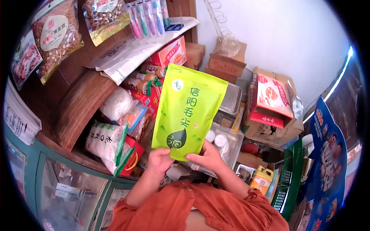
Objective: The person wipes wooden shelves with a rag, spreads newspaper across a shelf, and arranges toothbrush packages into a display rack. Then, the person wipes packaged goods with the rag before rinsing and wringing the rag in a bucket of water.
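"Where's the green bag (190,111)?"

"Held up before the person's chest, front toward the camera, its top leaning right."

"And the fingers?"

"Both hands grasp it. The left hand (161,161) has the bottom edge at the left; the right hand (210,157) has the lower right corner, thumb across the front. The fingers behind are hidden, so I can't quite tell how they sit."

"What's just past it?"

"White jars (220,141) by its right edge, seen with a clear plastic box (236,139). To the left, a white-and-green packet (106,141) lies among other goods on a wooden shelf (67,111)."

"Farther out?"

"On the right, a yellow jug (262,180) near a green crate (287,184), and a red box (271,96) on a cardboard box (256,133). At the upper left, packaged toothbrushes (148,19) and hanging snack bags (56,36)."
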The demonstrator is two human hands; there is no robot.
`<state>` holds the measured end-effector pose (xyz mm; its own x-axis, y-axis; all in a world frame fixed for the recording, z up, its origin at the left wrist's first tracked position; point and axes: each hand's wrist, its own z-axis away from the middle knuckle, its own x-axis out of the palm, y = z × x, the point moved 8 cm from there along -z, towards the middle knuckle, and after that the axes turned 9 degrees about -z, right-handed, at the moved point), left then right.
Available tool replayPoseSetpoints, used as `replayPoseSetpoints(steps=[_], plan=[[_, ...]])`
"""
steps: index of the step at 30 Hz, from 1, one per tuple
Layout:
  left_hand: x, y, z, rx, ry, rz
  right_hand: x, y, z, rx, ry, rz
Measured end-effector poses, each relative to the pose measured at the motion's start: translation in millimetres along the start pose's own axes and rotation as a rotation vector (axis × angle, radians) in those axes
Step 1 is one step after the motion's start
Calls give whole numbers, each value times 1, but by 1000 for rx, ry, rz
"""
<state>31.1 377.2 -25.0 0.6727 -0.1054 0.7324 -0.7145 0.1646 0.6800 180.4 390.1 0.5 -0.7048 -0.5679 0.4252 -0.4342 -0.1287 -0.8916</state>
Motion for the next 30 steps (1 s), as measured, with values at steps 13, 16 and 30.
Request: replayPoseSetpoints(steps=[13, 16, 30], plan=[[-8, 27, -32, 60, -44, 29, -19, -21, -51, 22, 2, 177], [-6, 26, -36, 42, -45, 46, -34, -16, -53, -8, 159, 281], [9, 43, -16, 204, 87, -168, 48, -127, -93, -615, -204, 1631]])
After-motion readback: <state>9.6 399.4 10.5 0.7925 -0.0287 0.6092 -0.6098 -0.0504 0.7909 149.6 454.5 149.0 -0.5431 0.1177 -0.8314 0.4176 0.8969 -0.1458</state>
